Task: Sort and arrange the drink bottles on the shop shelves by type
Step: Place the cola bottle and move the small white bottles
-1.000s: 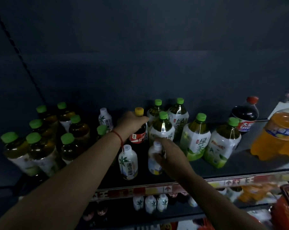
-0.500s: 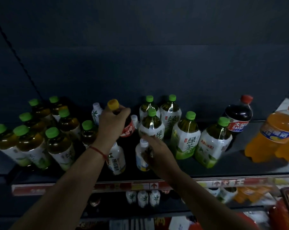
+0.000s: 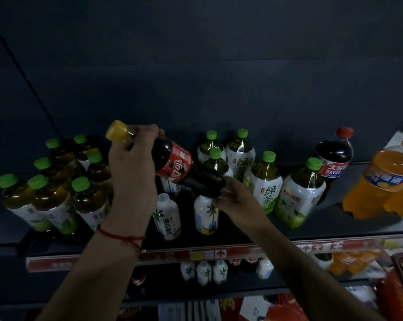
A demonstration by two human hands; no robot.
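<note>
Gripping tilted cola bottle (image 3: pixel 184 169) neck, left hand (image 3: pixel 133 167) raised.

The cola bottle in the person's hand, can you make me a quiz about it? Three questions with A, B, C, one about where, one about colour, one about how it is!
1. Where is the cola bottle now?
A. Standing on the shelf
B. Lifted above the small white bottles
C. Down on the lower shelf

2. What colour is its cap?
A. Yellow
B. Green
C. Red

3. How is the bottle held?
A. Upright
B. Upside down
C. Tilted, cap up to the left

Answers:
1 B: the left hand grips its neck and its base hangs over a small white bottle, clear of the shelf.
2 A: the cap is yellow, unlike the green caps around it.
3 C: the cap points up-left while the base slants down toward the right hand.
</note>
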